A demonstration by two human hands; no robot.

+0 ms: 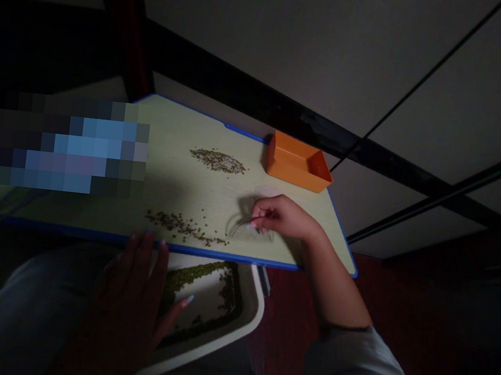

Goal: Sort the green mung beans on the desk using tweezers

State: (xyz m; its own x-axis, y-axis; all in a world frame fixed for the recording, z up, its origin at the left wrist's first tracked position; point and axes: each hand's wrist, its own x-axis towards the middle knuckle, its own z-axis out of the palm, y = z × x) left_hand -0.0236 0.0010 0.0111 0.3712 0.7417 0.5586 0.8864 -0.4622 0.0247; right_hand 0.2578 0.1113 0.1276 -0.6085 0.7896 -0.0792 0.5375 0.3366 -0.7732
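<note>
My right hand (277, 214) pinches the top of a clear, half-round plastic piece (239, 229), which stands on the pale tabletop (171, 179). Just left of that piece lies a loose strip of small green beans (183, 226) with some pale grains among them. Farther back is a mixed heap of green beans and white grains (220, 161). My left hand (132, 294) is dark, with its fingers stretched out and the thumb apart, by the table's front edge. Below the edge, a white tub (256, 307) holds many green beans, partly hidden by this hand.
An orange open box (299, 172) stands at the table's back right corner. A blurred-out blue shape (89, 146) covers the left end of the table. Blue trim (225, 255) runs along the front edge. Pale panels (292, 43) rise behind.
</note>
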